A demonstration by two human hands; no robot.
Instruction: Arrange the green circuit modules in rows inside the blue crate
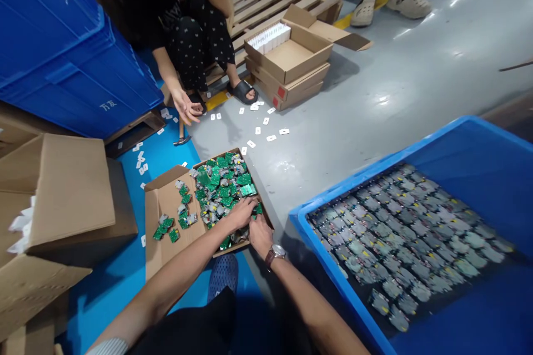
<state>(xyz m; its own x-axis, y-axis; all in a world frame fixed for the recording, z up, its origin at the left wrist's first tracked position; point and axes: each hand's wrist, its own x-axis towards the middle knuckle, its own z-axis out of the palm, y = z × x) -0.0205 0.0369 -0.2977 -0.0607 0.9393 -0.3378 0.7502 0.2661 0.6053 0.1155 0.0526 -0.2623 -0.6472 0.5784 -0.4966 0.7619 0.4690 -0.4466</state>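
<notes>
A shallow cardboard box [270, 215] on the floor in front of me is heaped with green circuit boards [214, 177] that carry grey parts. At its right near corner, my left hand [242, 212] and my right hand [261, 237] meet with curled fingers. Between their fingertips shows a green circuit board [257, 209], partly covered by the fingers. My right wrist wears a watch. Several more boards lie loose on the box's opened flap [156, 255], left of the heap.
On my right stands a blue bin [345, 191] with rows of grey assemblies. Opposite squats a person, one hand [185, 106] held out above a hammer [182, 136]. Small white plates [258, 130] are scattered over the floor. Stacked cartons [287, 75], open cardboard boxes [79, 177] and blue crates [83, 77] stand around.
</notes>
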